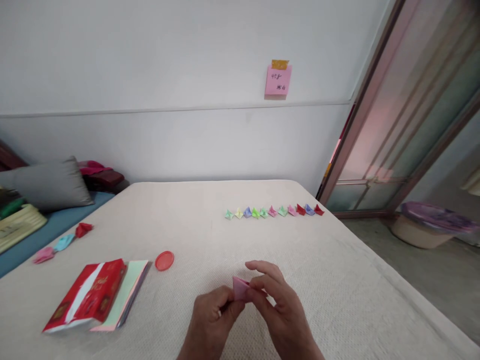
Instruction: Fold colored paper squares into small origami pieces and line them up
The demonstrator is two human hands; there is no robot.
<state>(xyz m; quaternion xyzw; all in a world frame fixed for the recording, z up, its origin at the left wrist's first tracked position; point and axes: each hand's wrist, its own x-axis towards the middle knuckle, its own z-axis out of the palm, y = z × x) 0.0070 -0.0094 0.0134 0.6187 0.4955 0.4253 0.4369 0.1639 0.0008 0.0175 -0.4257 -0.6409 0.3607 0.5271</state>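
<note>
Low over the white tablecloth point(195, 215), left hand point(213, 317) and right hand point(279, 310) are pinching a folded pink paper point(240, 289) between them, thumbs and fingertips closed on it, right of the round red lid point(164, 260), the row of little paper boats point(272, 211) beyond!

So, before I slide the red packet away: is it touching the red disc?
Apart. The head view shows the packet left of the disc, with paper sheets and a strip of cloth between them.
</note>
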